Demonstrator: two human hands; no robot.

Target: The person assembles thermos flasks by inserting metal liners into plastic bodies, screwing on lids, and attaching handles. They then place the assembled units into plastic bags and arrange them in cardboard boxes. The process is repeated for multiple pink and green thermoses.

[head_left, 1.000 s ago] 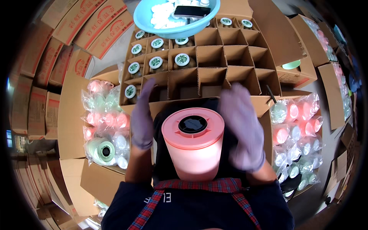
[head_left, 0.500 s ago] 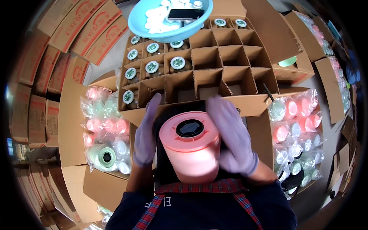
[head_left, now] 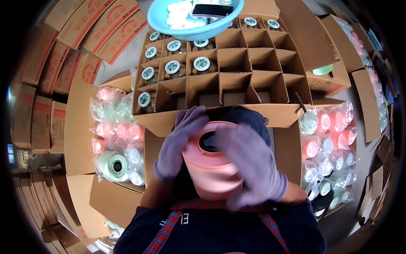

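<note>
A pink plastic container point(head_left: 215, 182), with a wide rimmed top and a round black centre, stands upright close against my body. My left hand point(head_left: 175, 146), in a lilac glove, lies along its left side, with outstretched fingers reaching over the top's edge. On the other side my right hand point(head_left: 253, 167), gloved alike, has its fingers stretched over the right part of the top and its thumb spread low near the base. Motion blurs the right fingertips, so firm contact there is unclear. Neither hand is wrapped tightly around the container.
Ahead stands a divided cardboard box point(head_left: 205, 91) with several glass jars point(head_left: 172, 67) under green-patterned lids. A blue basin point(head_left: 154, 21) of white caps, with a phone point(head_left: 212, 10) on top, rests on it. Cartons of bagged pink and green plastic pieces point(head_left: 120, 132) flank me.
My left hand has moved right and inward onto the container's edge. My right hand has shifted down and left over its top. The view has tilted slightly.
</note>
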